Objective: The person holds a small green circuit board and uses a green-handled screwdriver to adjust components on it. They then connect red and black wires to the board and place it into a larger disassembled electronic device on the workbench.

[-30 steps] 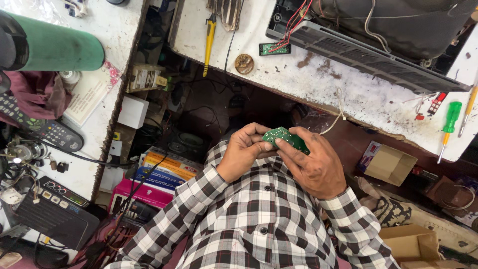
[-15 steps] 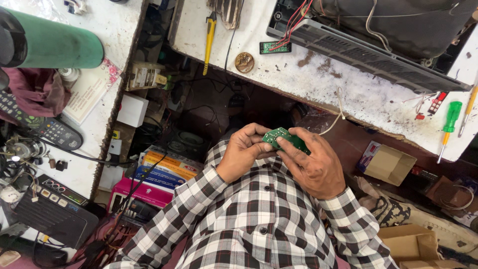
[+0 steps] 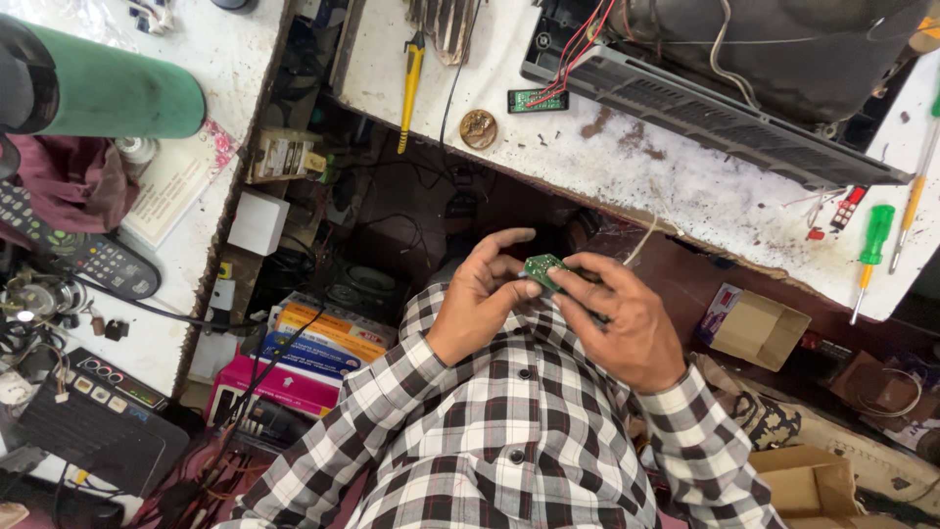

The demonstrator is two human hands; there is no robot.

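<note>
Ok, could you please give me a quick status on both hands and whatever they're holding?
Left hand and right hand both pinching the small green circuit board, held above the lap. White stained workbench beyond. Nothing in the way.

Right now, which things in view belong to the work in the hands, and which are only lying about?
In the work:
- small green circuit board, pinched between both hands
- left hand
- right hand

Lying about:
- yellow-handled tool
- green screwdriver
- green cylinder
- remote control
- cardboard box
</note>
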